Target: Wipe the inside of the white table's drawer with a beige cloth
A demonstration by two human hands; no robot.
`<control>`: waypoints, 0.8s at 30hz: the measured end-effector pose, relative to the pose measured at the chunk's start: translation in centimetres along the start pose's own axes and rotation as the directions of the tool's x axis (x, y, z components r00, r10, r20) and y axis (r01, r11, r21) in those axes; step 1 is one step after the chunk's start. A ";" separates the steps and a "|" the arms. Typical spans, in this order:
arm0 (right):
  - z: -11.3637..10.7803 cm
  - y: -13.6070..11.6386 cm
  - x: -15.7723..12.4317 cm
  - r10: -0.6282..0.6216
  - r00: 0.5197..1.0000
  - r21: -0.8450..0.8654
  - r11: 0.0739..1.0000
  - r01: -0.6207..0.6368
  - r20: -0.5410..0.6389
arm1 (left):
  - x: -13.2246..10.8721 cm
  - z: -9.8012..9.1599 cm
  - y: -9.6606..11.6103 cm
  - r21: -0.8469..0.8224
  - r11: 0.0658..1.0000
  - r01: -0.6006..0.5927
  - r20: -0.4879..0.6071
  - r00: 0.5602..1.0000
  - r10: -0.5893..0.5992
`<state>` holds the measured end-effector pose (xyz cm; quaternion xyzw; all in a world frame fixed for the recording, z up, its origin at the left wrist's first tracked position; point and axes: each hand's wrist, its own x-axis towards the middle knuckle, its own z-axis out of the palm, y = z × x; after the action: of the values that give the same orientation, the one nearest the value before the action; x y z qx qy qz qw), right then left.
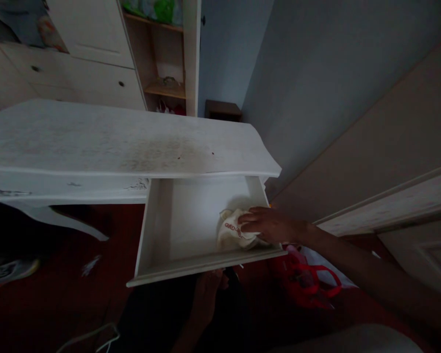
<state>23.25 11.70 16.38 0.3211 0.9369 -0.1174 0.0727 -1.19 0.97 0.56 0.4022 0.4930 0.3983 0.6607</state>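
A white drawer point(191, 206) is pulled out from a white table. Inside its front right corner lies a bunched cream cloth point(228, 230) with red lettering on it. My right hand point(260, 224) reaches in from the right, its fingers bent over the cloth and pressed into it. Under the drawer's front edge is my left hand point(208, 289), in shadow. The drawer front partly hides its fingers, and I cannot make out whether they touch or hold anything.
The white tabletop point(95, 137) has dark smudges. Behind it stands a white cabinet point(95, 29) with open shelves. A red bag point(308, 284) lies on the dark red floor at right, near the wall. A shoe point(11, 274) is at far left, and a pale cord point(91, 336) at lower left.
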 end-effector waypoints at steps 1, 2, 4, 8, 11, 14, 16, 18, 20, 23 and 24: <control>0.1 0.6 0.5 -0.014 1.000 -0.049 0.999 0.014 -0.005 | 0.0 0.0 0.0 -0.002 1.000 0.003 -0.004 1.000 -0.003; 0.1 1.3 1.1 -0.028 1.000 -0.096 0.995 0.027 -0.004 | -0.1 0.1 0.0 -0.004 1.000 0.006 -0.008 1.000 -0.006; 0.1 2.5 2.3 -0.056 0.998 -0.172 0.984 0.055 0.001 | -0.1 0.0 -0.2 -0.004 1.000 0.007 -0.013 1.000 -0.007; -0.2 5.2 4.4 -0.060 0.998 -0.284 0.958 0.052 -0.021 | -0.1 0.0 -0.7 -0.012 1.000 0.016 -0.018 1.000 -0.016; -0.3 7.1 5.5 -0.023 0.998 -0.297 0.955 0.006 -0.054 | -0.1 -0.1 -0.9 -0.009 0.999 0.038 -0.008 0.999 -0.038; -0.4 8.7 6.3 0.035 0.998 -0.310 0.950 -0.049 -0.051 | -0.1 -0.3 -0.9 -0.001 0.999 0.052 0.010 0.999 -0.052; -0.4 9.2 6.9 0.099 0.994 -0.312 0.944 -0.108 -0.043 | -0.1 -0.5 -0.7 0.002 0.998 0.058 0.022 0.998 -0.058; -0.5 9.4 7.4 0.162 0.986 -0.301 0.939 -0.167 -0.043 | -0.1 -0.8 -0.5 0.005 0.998 0.063 0.029 0.998 -0.063; -0.4 9.1 7.8 0.223 0.974 -0.316 0.921 -0.227 -0.048 | -0.1 -1.0 -0.4 0.009 0.998 0.066 0.036 0.997 -0.066; -0.2 7.9 8.1 0.337 0.935 -0.390 0.851 -0.353 -0.110 | -0.2 -1.1 -0.3 0.014 0.998 0.066 0.050 0.997 -0.066; -0.1 7.4 8.0 0.366 0.919 -0.409 0.824 -0.392 -0.144 | -0.3 -1.1 -0.3 0.016 0.998 0.064 0.054 0.996 -0.064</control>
<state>21.52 22.07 13.53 0.4798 0.8586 0.1186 0.1358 -2.25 0.78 0.20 0.4015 0.4903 0.3624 0.6835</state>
